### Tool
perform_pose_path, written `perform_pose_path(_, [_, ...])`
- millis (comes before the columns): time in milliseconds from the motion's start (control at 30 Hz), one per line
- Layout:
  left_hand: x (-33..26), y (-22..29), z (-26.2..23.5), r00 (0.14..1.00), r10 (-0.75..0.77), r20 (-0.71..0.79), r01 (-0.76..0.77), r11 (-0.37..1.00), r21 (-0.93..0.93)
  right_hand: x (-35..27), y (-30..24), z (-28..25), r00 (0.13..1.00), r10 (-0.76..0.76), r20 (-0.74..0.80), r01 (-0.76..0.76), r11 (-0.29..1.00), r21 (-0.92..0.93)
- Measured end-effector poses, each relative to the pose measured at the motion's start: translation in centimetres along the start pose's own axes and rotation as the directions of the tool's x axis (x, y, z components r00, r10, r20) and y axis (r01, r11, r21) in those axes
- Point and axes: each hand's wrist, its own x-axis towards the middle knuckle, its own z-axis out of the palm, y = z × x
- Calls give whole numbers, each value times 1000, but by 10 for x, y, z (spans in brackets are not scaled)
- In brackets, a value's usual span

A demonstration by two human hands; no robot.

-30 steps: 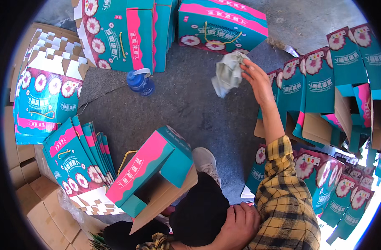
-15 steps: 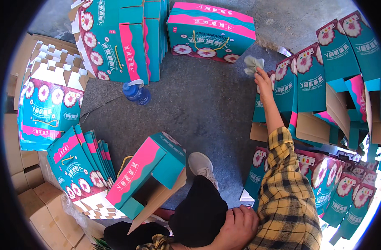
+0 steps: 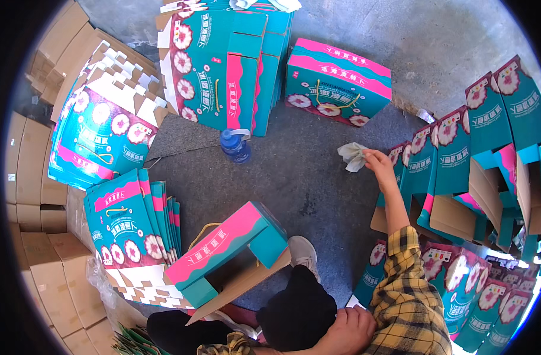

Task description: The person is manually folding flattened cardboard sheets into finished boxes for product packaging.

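My right hand (image 3: 380,164) reaches out over the grey floor and pinches a crumpled pale cloth (image 3: 353,156), next to a row of standing teal and pink cartons (image 3: 454,160). My left hand (image 3: 348,329) rests with curled fingers on my black-trousered knee (image 3: 300,307), at the lower edge. An assembled teal and pink carton (image 3: 223,251) lies tilted across my legs, its brown bottom flap hanging open. My grey shoe (image 3: 303,253) shows just past it.
A blue water bottle (image 3: 235,145) stands on the floor. A closed gift carton (image 3: 338,83) lies beyond it, beside upright cartons (image 3: 223,65). Flat folded cartons (image 3: 134,219) are stacked at left, plain brown boxes (image 3: 39,195) along the far left.
My right hand has drawn the cloth nearer and lower, toward the row of cartons at right. The cloth looks more bunched up. The carton on my legs and my left hand stay put.
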Motion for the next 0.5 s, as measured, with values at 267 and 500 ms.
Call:
perform_pose_path(267, [-2,-1,-9,997,52,50,-51,999,-15,11,-9,56,989,13,148,-19,999,37])
perform_pose_path(500, [0,-5,-1,1000,-14,24,15,997,-69,60,-16,99,864,-392,315,502,630,-592])
